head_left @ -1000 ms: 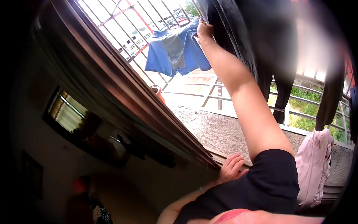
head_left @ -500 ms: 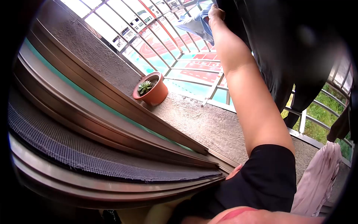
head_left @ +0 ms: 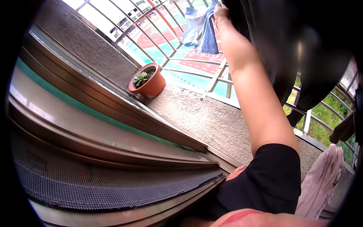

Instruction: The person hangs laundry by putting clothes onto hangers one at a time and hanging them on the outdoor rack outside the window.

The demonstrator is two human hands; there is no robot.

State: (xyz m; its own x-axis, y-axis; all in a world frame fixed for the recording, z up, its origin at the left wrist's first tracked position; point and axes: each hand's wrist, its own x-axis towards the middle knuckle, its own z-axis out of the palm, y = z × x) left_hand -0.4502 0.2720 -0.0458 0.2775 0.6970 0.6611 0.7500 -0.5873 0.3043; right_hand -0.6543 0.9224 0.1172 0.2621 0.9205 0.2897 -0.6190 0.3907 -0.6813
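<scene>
My right arm reaches far out, up to the top of the view. There my right hand (head_left: pixel 221 14) is closed at the upper edge of blue denim shorts (head_left: pixel 206 32), which hang below and left of it. Dark clothes (head_left: pixel 278 41) hang just right of that hand and forearm. Near the lower middle, my left hand (head_left: pixel 235 173) shows only a few fingers, curled on the window frame (head_left: pixel 223 162); my black sleeve hides the rest of it.
A succulent in a terracotta pot (head_left: pixel 153 84) stands on the rough concrete ledge (head_left: pixel 196 113). Metal bars (head_left: pixel 170 56) enclose the ledge, with a running track far below. A pale pink garment (head_left: pixel 323 178) hangs at right. Sliding window tracks and a mesh screen (head_left: pixel 113 187) fill the left.
The denim shorts now hang lower and more spread out beside my right hand. My view has shifted slightly, and more of the left fingers shows.
</scene>
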